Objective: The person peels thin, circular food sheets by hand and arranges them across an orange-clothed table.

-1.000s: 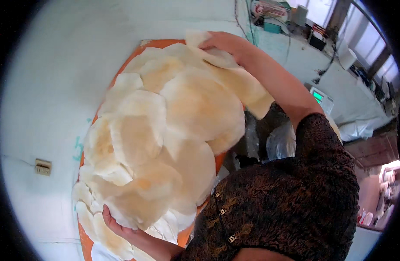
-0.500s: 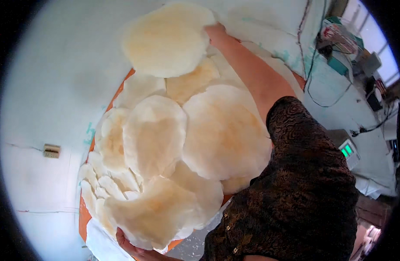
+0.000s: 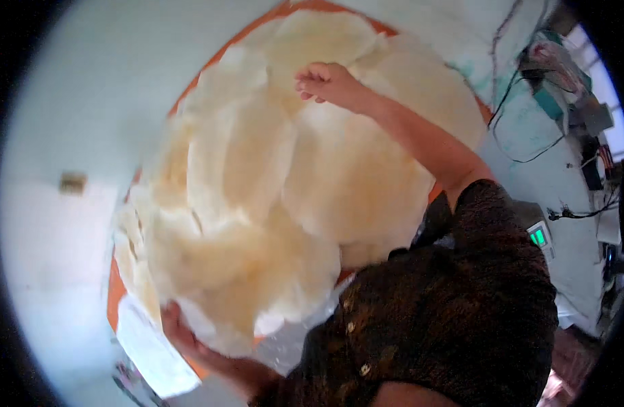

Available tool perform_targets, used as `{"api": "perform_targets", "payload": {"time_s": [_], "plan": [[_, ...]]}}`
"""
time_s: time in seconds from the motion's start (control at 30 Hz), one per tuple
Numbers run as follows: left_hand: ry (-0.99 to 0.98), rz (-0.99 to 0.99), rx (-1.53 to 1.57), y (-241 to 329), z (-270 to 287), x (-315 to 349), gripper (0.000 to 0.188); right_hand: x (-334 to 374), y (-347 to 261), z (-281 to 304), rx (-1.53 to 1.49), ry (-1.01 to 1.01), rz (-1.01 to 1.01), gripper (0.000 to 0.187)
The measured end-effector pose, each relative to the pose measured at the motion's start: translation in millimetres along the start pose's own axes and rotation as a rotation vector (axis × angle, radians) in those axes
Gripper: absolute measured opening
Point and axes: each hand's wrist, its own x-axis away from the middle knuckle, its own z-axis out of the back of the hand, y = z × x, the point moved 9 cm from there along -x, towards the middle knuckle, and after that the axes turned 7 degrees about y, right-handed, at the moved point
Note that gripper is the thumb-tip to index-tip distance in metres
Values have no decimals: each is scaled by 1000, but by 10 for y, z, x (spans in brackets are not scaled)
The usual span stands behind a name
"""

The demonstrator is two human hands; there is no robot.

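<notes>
Large, thin, rounded cream-coloured sheets with tan middles overlap across an orange-edged table; their exact kind I cannot tell. My left hand (image 3: 183, 334) is closed on the near edge of one wavy sheet (image 3: 217, 264), its thumb showing and the other fingers partly hidden. Over the far part of the pile is my right hand (image 3: 331, 86), its fingers loosely bent and apart, holding nothing. Below it lies a broad sheet (image 3: 356, 183), beside a narrower oval sheet (image 3: 240, 159). Another pale sheet (image 3: 325, 37) rests at the far end. Motion blurs the pile.
The table's orange rim (image 3: 220, 54) shows along the left and far sides. A white sheet-like piece (image 3: 152, 349) hangs at the near left. To the right are a device with a green lit display (image 3: 538, 236), black cables (image 3: 502, 102) and assorted clutter. A pale wall stands left.
My right hand has let go of the sheet it held, which now lies at the far end, and has drawn back over the pile. My left hand stays at the near sheet's edge.
</notes>
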Motion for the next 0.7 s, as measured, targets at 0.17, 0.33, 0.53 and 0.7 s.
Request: {"api": "perform_targets", "payload": {"time_s": [0.17,0.33,0.53,0.7], "plan": [[-92,669,564,-400,221,-187,39,903,-1374,-1231,385,-194,655,62],[-317,504,663,13,508,-277,44,1234,-1444,-2008,392,-540,500,60],[-603,412,510,88,576,-312,33,1582,-1085,-2138,108,-777,17,15],[-500,511,-104,-320,305,-724,23,919,-1186,-1760,360,-572,203,18]]}}
